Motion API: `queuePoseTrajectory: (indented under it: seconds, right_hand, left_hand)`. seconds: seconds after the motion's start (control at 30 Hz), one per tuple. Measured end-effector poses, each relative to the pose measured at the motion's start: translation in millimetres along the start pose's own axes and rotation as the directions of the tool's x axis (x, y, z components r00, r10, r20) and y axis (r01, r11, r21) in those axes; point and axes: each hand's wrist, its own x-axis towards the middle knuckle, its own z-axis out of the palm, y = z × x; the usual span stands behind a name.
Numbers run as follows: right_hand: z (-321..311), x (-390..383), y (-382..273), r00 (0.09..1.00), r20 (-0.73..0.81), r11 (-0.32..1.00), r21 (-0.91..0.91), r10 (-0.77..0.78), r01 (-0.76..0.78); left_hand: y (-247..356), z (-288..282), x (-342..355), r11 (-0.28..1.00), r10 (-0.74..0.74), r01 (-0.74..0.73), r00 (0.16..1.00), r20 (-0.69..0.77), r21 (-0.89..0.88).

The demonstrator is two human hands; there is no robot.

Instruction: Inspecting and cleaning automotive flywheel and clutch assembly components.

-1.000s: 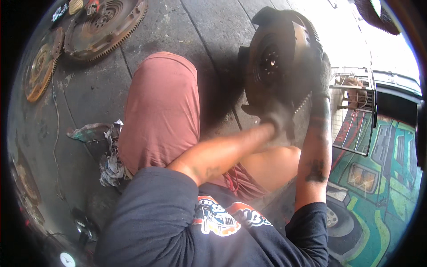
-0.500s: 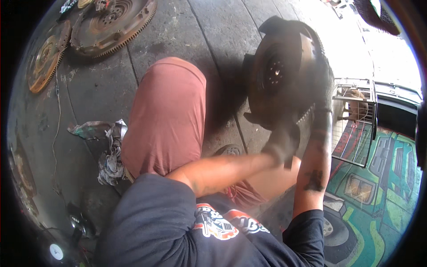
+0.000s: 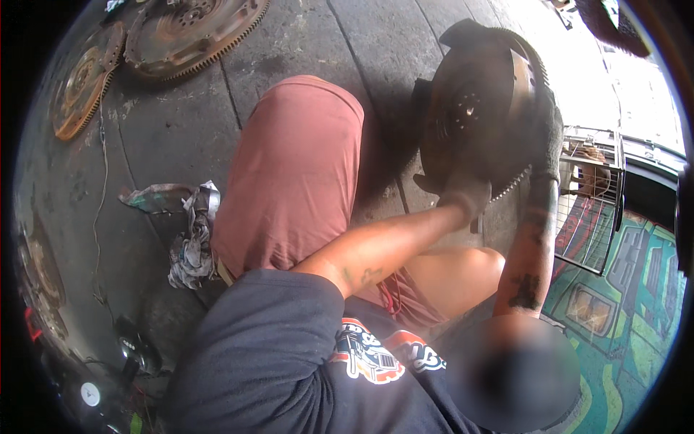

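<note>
A dark, rusty flywheel with a toothed rim stands on edge over the concrete floor, past my right knee. My left hand, in a grey glove, grips its lower edge. My right hand, in a dark glove, holds the right side of the rim, with its forearm rising from below. My left leg in pink shorts stretches out to the left of the wheel.
Two more rusty toothed flywheels lie on the floor at the top left, a large one and a smaller one. A crumpled rag lies beside my thigh. A wire cage stands to the right, above painted ground.
The flywheel has tipped slightly more upright and toward the right between my hands. Both hands keep their hold, and the view has shifted a little.
</note>
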Motion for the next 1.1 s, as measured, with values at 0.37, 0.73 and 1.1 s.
queuePoseTrajectory:
  seconds: [0.37, 0.73, 1.1]
  right_hand:
    - [-49, 16, -71, 0.988, 0.135, 0.997, -0.044, 0.073, -0.067]
    - [-31, 3, -23, 1.000, -0.018, 0.999, 0.034, -0.015, 0.016]
    - [-5, 6, -28, 0.999, -0.030, 0.996, 0.086, 0.014, -0.012]
  left_hand:
    - [-33, -27, 10, 0.984, 0.112, -0.128, 0.986, 0.125, 0.125]
    - [-5, 10, -24, 0.943, -0.265, 0.262, 0.964, 0.010, -0.207]
    - [-50, 23, 0, 0.927, 0.086, -0.180, 0.956, 0.280, 0.330]
